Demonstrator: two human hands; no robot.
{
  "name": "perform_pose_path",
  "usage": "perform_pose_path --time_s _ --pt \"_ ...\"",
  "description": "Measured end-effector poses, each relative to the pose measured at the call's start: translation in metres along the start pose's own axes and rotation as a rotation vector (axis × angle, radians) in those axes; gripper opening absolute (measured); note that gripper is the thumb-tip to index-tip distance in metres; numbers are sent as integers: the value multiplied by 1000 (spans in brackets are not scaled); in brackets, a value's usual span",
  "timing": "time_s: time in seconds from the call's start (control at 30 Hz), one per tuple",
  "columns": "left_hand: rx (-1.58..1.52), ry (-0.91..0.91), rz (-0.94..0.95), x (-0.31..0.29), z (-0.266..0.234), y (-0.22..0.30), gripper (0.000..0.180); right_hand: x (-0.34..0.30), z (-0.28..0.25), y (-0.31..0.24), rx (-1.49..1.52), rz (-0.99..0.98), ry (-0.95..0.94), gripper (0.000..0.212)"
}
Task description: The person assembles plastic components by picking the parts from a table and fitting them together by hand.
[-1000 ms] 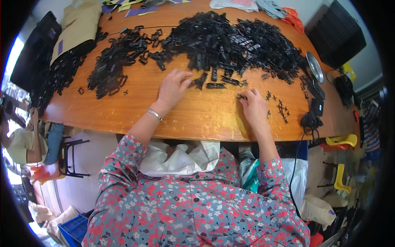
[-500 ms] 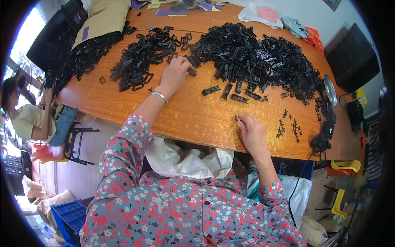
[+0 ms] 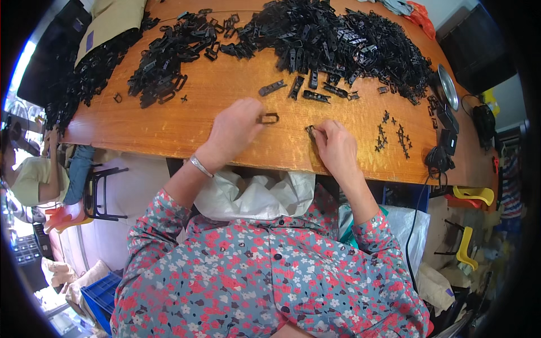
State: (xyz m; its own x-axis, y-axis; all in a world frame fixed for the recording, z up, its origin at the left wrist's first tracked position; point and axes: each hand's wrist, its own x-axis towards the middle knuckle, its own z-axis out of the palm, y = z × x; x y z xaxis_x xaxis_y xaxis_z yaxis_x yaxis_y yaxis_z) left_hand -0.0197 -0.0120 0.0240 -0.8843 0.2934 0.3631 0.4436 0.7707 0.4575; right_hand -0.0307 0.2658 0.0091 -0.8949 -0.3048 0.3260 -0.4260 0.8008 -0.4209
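Note:
My left hand (image 3: pixel 236 128), a little blurred, is closed on a black open-centred plastic frame (image 3: pixel 271 118) that sticks out past the fingertips above the table. To its right, near the front edge, my right hand (image 3: pixel 337 147) pinches a small dark plastic piece (image 3: pixel 310 132), partly covered by the fingers. The two hands are apart. Beyond them lie several longer black plastic clips (image 3: pixel 315 96) in a loose row. Small cross-shaped black pieces (image 3: pixel 401 138) lie in two lines to the right of my right hand.
A large heap of black parts (image 3: pixel 307 42) covers the back, with a smaller heap (image 3: pixel 160 65) left of it. A paper sack (image 3: pixel 115 25) lies at the far left. A round metal dish (image 3: pixel 448 87) and a coiled cable (image 3: pixel 438 162) are on the right. Another person (image 3: pixel 42 174) sits at left.
My left hand has come back from the smaller heap toward my right hand, now with a black frame in it. The right hand keeps its pinch. The whole view has shifted.

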Motion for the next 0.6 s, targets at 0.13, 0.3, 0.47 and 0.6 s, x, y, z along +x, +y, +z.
perform_pose_path --time_s 0.13,0.3,0.47,0.6 --pt "-53 -7 24 -7 14 27 39 -2 1 -8 165 206 -48 16" --pt "-111 48 3 -15 20 33 49 0 -18 -26 297 365 -203 16" --pt "-141 71 -25 -17 24 32 50 10 -19 -20 88 -16 -51 21" --pt "-173 41 -32 -18 28 29 51 22 -17 -14 51 -234 -180 22"
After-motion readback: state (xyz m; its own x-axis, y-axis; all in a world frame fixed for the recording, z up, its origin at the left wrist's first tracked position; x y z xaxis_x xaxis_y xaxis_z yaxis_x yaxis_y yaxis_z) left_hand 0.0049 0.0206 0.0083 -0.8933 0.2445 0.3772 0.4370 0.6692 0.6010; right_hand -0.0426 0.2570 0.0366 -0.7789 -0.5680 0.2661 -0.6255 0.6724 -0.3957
